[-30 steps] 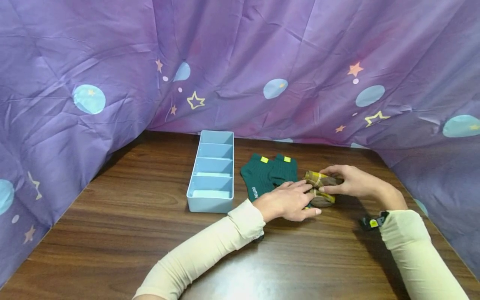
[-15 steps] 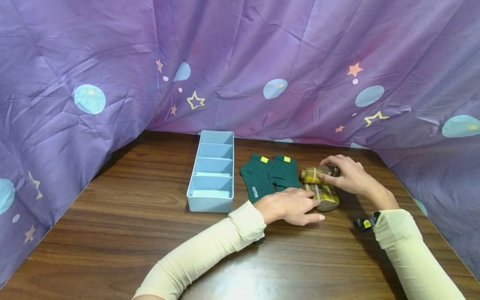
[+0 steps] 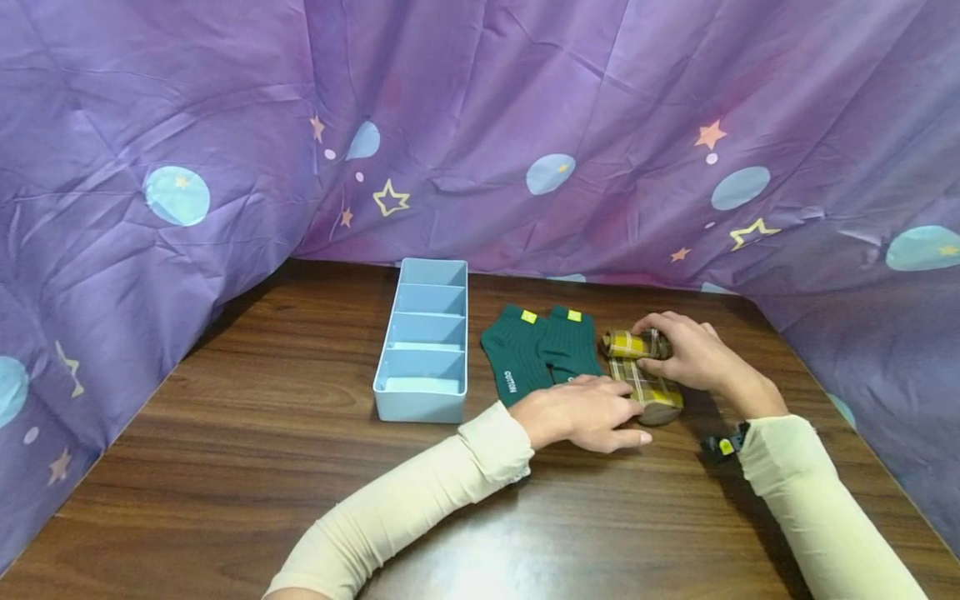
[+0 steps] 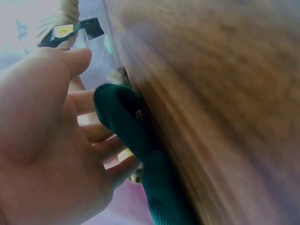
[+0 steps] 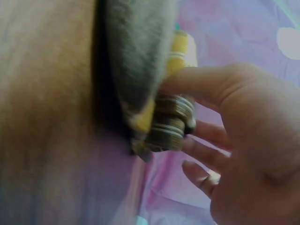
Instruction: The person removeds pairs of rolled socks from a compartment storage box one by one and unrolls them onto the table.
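In the head view my right hand [image 3: 693,357] holds the rolled end of a pair of brown-and-yellow plaid socks [image 3: 651,387], thumb on the near side and fingers on the far side of the roll. The unrolled part lies toward me, ending in a grey toe [image 5: 138,56] that looms large in the right wrist view. My left hand [image 3: 583,414] is spread low over the table, its fingertips at the left edge of the plaid socks. Beneath and beyond it lie two dark green socks [image 3: 517,354] with yellow tags; a green toe [image 4: 110,105] shows before its palm.
A light blue box [image 3: 422,410] with several compartments in a row stands left of the green socks. The brown wooden table [image 3: 300,467] reaches back to a purple curtain [image 3: 480,167] with stars and planets, which also hangs at both sides.
My right hand has shifted slightly left and away from me with the sock roll. More of the flat plaid part now shows between the hands. The left hand has barely moved.
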`<action>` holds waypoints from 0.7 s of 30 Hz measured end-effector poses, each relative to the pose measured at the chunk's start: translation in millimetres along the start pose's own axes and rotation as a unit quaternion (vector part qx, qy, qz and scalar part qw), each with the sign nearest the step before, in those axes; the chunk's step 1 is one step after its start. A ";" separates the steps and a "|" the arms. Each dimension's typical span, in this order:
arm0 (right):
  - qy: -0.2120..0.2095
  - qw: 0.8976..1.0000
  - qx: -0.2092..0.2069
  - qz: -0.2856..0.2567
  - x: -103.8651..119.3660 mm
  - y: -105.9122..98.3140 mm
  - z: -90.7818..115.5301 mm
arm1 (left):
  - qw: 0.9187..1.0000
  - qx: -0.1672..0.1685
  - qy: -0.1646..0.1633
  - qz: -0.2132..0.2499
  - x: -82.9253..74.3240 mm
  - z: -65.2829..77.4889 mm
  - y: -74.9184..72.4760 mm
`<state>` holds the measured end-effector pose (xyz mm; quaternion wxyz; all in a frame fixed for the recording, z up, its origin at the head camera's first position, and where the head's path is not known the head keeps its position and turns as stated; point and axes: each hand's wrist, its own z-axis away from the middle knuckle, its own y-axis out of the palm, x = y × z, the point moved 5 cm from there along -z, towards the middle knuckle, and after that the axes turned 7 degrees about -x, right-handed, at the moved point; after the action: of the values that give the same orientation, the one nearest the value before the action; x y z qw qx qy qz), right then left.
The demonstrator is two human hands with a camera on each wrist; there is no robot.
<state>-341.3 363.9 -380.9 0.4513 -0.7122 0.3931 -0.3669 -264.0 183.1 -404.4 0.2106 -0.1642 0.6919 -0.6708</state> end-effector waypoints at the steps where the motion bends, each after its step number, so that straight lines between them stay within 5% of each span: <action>1: 0.000 1.000 -0.004 -0.002 -0.1 0.7 0.1 | 1.000 -0.003 0.001 -0.001 -0.5 0.1 -0.2; 11: -0.005 0.997 -0.074 -0.013 -1.9 1.8 -3.3 | 1.000 0.007 -0.005 -0.006 -2.7 3.4 -1.8; 21: 0.020 1.000 -0.019 0.004 -7.1 5.2 -4.0 | 0.998 0.005 -0.002 -0.057 -11.0 5.7 -2.0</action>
<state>-349.1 367.3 -385.7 0.4310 -0.7117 0.4118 -0.3716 -251.8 183.7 -401.8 0.1740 -0.2042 0.6777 -0.6847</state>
